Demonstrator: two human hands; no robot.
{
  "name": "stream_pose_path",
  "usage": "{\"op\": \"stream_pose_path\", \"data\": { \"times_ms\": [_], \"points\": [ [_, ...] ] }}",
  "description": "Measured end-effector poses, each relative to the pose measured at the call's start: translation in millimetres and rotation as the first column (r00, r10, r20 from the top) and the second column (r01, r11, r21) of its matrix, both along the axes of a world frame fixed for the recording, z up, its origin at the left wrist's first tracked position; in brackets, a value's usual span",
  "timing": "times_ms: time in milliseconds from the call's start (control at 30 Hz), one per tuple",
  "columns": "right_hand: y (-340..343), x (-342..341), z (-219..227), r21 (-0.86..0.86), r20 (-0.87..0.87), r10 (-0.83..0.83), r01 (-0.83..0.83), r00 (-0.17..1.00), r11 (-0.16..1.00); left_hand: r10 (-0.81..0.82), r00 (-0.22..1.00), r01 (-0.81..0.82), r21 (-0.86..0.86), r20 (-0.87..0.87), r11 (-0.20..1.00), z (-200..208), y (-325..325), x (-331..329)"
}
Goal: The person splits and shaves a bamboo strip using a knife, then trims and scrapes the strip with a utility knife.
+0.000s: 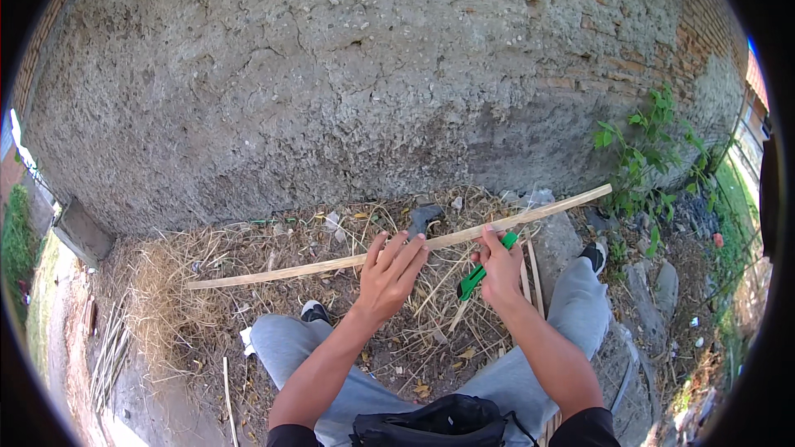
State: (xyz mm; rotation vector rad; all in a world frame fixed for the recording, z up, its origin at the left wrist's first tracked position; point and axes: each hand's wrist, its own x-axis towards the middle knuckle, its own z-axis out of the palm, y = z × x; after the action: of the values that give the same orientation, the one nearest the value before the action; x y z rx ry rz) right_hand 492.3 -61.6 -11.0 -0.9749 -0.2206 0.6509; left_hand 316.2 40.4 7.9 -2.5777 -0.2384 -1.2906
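A long pale wooden strip slants across in front of me, its right end higher than its left. My left hand lies over its middle with fingers stretched out and a little apart; the thumb is hidden. Just right of it, my right hand is closed around a green utility knife. The knife's dark end points down and left, while its other green end shows above my fingers. My right fingertips are at the strip's lower edge. Whether the knife's blade is out cannot be made out.
A rough, cracked wall rises behind the strip. Dry straw and stones cover the ground. A leafy green plant grows at the right by the wall. Thin sticks lie at the left. A black bag hangs at my waist.
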Motion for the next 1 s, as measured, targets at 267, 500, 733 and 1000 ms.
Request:
{"op": "stream_pose_path", "data": {
  "times_ms": [267,500,733,1000],
  "points": [
    [-2.2,-5.0,-0.3,-0.017,-0.054,-0.001,0.0,0.999,1.0,-0.194,0.973,0.206,-0.092,0.129,0.974,-7.4,12.0,4.7],
    [-6.0,23.1,9.7,0.045,-0.059,-0.116,0.119,0.991,0.992,-0.143,0.97,0.164,-0.098,0.195,0.982,1.1,5.3,0.6],
    [-20.7,61.8,13.6,0.11,-0.006,-0.227,0.226,0.974,0.968,-0.015,0.968,0.053,-0.146,0.249,0.988,19.3,12.9,-19.1],
    [-17.4,40.9,13.0,0.049,0.008,-0.208,0.208,0.978,0.977,-0.054,0.979,0.076,-0.103,0.198,0.992,9.2,2.7,-17.7]
  ]
}}
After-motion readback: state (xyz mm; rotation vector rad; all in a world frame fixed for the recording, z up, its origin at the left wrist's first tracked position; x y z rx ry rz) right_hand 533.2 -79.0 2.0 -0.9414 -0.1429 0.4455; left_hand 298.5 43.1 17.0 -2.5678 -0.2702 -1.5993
